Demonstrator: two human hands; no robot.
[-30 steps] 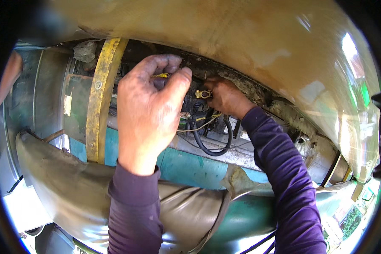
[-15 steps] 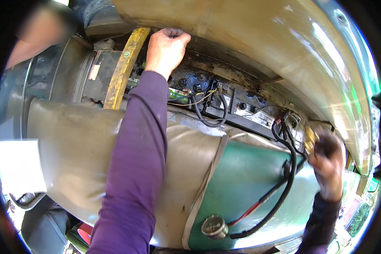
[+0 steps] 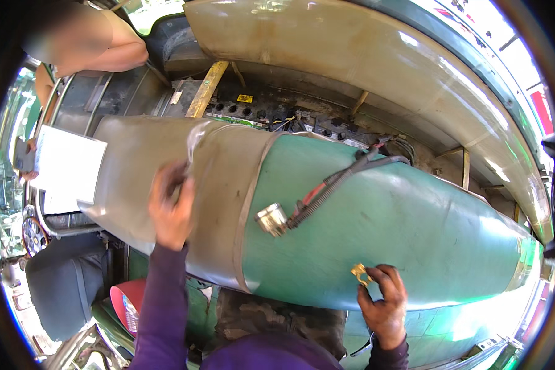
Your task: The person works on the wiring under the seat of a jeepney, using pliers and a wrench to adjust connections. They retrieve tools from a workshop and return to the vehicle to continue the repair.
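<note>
My right hand (image 3: 382, 305) is closed on a brass battery terminal clamp (image 3: 360, 274), pinched in its fingers over the green padded seat (image 3: 450, 234). My left hand (image 3: 172, 209), blurred with curled fingers, is over the tan part of the seat (image 3: 123, 160); I cannot make out whether it holds anything. A round metal gauge-like part (image 3: 271, 219) lies on the green padding, joined to black corrugated and red cables (image 3: 333, 182). Behind the seat, black batteries (image 3: 240, 111) with caps and wires sit beside a yellow metal bar (image 3: 206, 89).
A person (image 3: 98, 49) leans at the upper left, a hand near a white sheet (image 3: 68, 163). The raised tan panel (image 3: 357, 49) arches above the battery bay. A dark seat (image 3: 55, 283), steering wheel (image 3: 34, 236) and red object (image 3: 120, 299) are at lower left.
Both my hands have drawn back from the battery bay toward the seat's near side, the right carrying the brass clamp. The view has widened, showing more seat and the other person.
</note>
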